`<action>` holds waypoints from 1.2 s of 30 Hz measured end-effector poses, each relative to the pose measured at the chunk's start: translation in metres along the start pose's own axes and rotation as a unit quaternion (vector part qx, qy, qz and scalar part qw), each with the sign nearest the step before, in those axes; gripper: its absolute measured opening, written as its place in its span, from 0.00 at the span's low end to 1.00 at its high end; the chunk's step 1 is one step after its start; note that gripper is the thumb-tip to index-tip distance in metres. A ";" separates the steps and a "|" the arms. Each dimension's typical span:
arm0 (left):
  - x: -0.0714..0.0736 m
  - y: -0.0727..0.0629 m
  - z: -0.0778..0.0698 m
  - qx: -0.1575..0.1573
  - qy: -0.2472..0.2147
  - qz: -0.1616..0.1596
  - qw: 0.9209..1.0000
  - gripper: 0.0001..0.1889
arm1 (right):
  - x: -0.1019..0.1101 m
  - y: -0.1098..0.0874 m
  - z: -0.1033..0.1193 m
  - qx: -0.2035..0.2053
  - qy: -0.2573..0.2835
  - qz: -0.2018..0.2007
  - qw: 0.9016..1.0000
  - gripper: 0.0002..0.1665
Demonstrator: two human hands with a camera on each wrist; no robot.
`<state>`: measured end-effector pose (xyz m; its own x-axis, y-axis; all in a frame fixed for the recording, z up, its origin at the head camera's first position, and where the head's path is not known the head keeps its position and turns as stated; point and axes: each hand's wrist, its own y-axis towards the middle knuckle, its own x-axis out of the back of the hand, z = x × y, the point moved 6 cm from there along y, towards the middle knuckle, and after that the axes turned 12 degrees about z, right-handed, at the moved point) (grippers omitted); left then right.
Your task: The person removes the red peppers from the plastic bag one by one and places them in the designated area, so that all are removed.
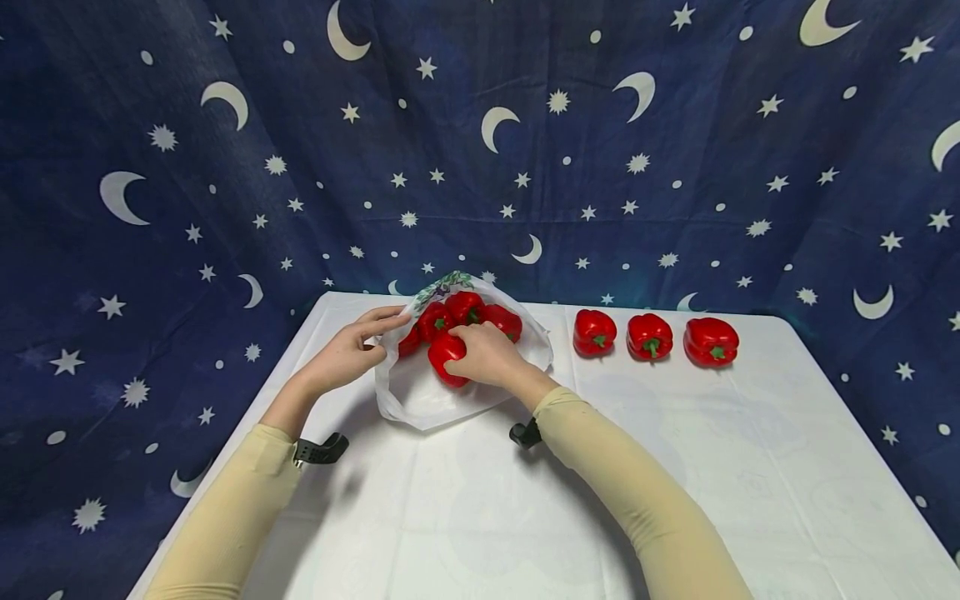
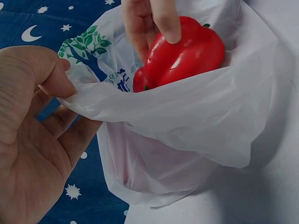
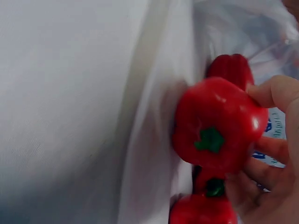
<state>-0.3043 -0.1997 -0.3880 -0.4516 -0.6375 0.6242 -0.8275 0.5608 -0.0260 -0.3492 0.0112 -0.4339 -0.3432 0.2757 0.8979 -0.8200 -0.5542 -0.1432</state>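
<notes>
Nearest: forearms covered by pale yellow sleeves (image 1: 232,508), black bands (image 1: 321,451) worn at both wrists. Past them, white plastic bag (image 1: 416,411) laid mouth-open on the white-covered table (image 1: 480,508). Its left rim is pinched between thumb and fingers of the left hand (image 1: 347,357). One red pepper (image 1: 444,362) is grasped by thumb and fingertips of the right hand (image 1: 487,354), held inside the bag mouth. Just beyond it, four more peppers (image 1: 465,307) are bunched in the bag; green tree print seen on the bag's far wall. To the right, three loose peppers (image 1: 649,337) are lined up on the table, spaced apart. Behind everything, a navy backdrop (image 1: 562,150) printed with moons and stars is hung.
</notes>
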 end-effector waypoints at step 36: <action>-0.001 -0.001 0.002 0.001 -0.002 -0.002 1.000 0.32 | -0.038 -0.016 -0.003 0.015 0.353 0.134 0.926 0.51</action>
<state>-0.3033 -0.2009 -0.3902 -0.4502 -0.6413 0.6213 -0.8294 0.5581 -0.0250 -0.3244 0.0121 -0.4668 -0.7549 0.5646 0.3337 -0.6529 -0.6954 -0.3003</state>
